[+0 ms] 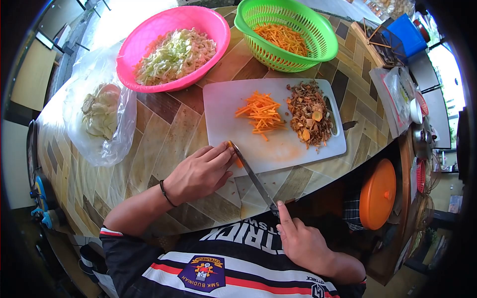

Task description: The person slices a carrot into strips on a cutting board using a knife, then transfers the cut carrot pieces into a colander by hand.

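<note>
Orange carrot strips [261,113] lie mid-frame on a smooth white board [226,116], at whose lower-left corner the bent left hand [206,169] holds a carrot piece [239,162] beside the steel knife [255,182] gripped by the right hand [307,243], while a purple jersey badge [202,273], bottom centre-left, reads "SMK BUDINIAH".

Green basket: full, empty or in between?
In between. Orange shreds lie in the bottom of the green basket, with bare slotted wall showing above them.
</note>
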Tool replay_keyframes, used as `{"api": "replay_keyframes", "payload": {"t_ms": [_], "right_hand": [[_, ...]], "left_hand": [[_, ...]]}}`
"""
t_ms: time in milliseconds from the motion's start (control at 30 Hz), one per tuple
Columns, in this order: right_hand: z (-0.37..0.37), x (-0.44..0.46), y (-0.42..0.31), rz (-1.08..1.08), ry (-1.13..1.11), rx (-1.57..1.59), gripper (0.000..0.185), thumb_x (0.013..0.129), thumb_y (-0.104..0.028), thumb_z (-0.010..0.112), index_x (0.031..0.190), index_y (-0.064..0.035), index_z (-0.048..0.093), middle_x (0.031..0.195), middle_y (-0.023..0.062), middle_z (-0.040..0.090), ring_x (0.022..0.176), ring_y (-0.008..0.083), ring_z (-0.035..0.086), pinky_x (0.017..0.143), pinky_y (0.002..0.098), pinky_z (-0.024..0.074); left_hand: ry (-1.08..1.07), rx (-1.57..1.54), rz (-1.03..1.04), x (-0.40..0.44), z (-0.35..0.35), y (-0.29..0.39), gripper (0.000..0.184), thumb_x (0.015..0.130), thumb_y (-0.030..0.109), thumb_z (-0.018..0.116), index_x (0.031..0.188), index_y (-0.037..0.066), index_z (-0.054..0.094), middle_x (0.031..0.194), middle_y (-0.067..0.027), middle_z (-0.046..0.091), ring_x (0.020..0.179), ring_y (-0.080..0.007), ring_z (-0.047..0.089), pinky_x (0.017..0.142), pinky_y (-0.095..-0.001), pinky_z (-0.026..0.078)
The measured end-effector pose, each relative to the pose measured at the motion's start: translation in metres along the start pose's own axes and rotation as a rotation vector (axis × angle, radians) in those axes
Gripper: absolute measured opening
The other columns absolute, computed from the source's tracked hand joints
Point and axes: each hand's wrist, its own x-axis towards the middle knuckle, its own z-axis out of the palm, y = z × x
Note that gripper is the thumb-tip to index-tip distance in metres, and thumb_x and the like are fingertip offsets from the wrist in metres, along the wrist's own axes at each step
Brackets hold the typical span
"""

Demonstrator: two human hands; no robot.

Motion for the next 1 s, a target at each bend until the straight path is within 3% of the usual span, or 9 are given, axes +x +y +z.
{"api": "replay_keyframes", "payload": {"t_ms": [200,300,400,467,567,700,733,867,1000], "right_hand": [[0.018,0.028,-0.006,0.037,0.037,0.024,0.060,0.094,-0.021,0.058,0.146,0.0015,0.038,0.066,0.0108,0.056,0.043,0.0256,0.058,0.041,0.0373,0.0508],[0.008,0.024,-0.007,0.067,0.005,0.021,0.061,0.094,-0.018,0.059,0.147,-0.0003,0.036,0.070,0.0152,0.059,0.049,0.0325,0.060,0.046,0.0416,0.0518],[0.005,0.019,-0.008,0.087,-0.016,-0.026,0.060,0.092,-0.019,0.061,0.146,-0.0020,0.038,0.070,0.0148,0.060,0.049,0.0321,0.060,0.046,0.0418,0.0519],[0.013,0.030,-0.006,0.045,0.095,-0.033,0.061,0.089,-0.017,0.059,0.146,-0.0043,0.041,0.064,0.0108,0.057,0.044,0.0266,0.060,0.041,0.0392,0.0508],[0.003,0.039,0.003,0.011,0.145,-0.066,0.061,0.088,-0.016,0.059,0.146,-0.0063,0.042,0.064,0.0101,0.058,0.044,0.0268,0.061,0.041,0.0399,0.0504],[0.003,0.017,0.025,0.030,0.238,-0.125,0.059,0.086,-0.020,0.065,0.142,-0.0160,0.051,0.065,0.0054,0.059,0.043,0.0229,0.057,0.043,0.0340,0.0494],[0.002,0.012,0.028,0.033,0.265,-0.167,0.055,0.083,-0.021,0.069,0.137,-0.0183,0.057,0.064,0.0021,0.055,0.045,0.0192,0.053,0.046,0.0318,0.0436],[0.012,0.001,0.057,-0.076,0.451,-0.255,0.054,0.077,-0.023,0.076,0.130,-0.0195,0.064,0.065,-0.0012,0.046,0.050,0.0148,0.049,0.053,0.0333,0.0305],[0.010,-0.007,0.075,-0.099,0.525,-0.305,0.055,0.073,-0.021,0.077,0.127,-0.0193,0.066,0.067,-0.0017,0.044,0.052,0.0141,0.046,0.057,0.0338,0.0289]], "left_hand": [[-0.005,-0.013,-0.006,0.000,0.001,0.000,0.046,0.082,0.014,0.072,0.125,-0.001,0.062,0.124,-0.0122,0.058,0.122,-0.0283,0.056,0.097,-0.0394,0.049],[0.009,-0.001,0.004,-0.001,0.000,0.000,0.046,0.081,0.013,0.072,0.123,-0.002,0.063,0.124,-0.0130,0.058,0.121,-0.0286,0.057,0.097,-0.0397,0.049],[0.024,0.014,0.013,-0.002,0.001,0.000,0.043,0.081,0.013,0.072,0.121,-0.002,0.064,0.123,-0.0136,0.058,0.121,-0.0286,0.057,0.097,-0.0397,0.050],[0.042,0.035,0.021,-0.001,0.001,0.001,0.041,0.081,0.012,0.073,0.118,-0.002,0.065,0.122,-0.0139,0.058,0.120,-0.0284,0.058,0.097,-0.0396,0.050],[0.081,0.071,0.059,-0.003,0.002,0.000,0.037,0.080,0.011,0.072,0.115,-0.002,0.066,0.121,-0.0131,0.059,0.119,-0.0280,0.059,0.096,-0.0390,0.050],[0.162,0.093,0.077,-0.003,0.006,-0.001,0.034,0.080,0.009,0.072,0.111,-0.001,0.067,0.117,-0.0124,0.061,0.113,-0.0282,0.062,0.093,-0.0386,0.052],[0.182,0.078,0.069,-0.002,0.007,-0.001,0.032,0.080,0.008,0.072,0.110,-0.001,0.067,0.115,-0.0123,0.062,0.112,-0.0284,0.063,0.091,-0.0386,0.053],[0.344,-0.042,-0.037,-0.002,0.001,-0.001,0.026,0.079,0.004,0.071,0.105,0.003,0.070,0.105,-0.0114,0.065,0.102,-0.0284,0.066,0.083,-0.0386,0.055],[0.422,-0.074,-0.173,0.014,-0.017,0.005,0.021,0.078,0.009,0.075,0.099,0.008,0.073,0.100,-0.0064,0.064,0.090,-0.0254,0.063,0.079,-0.0371,0.049]]}}
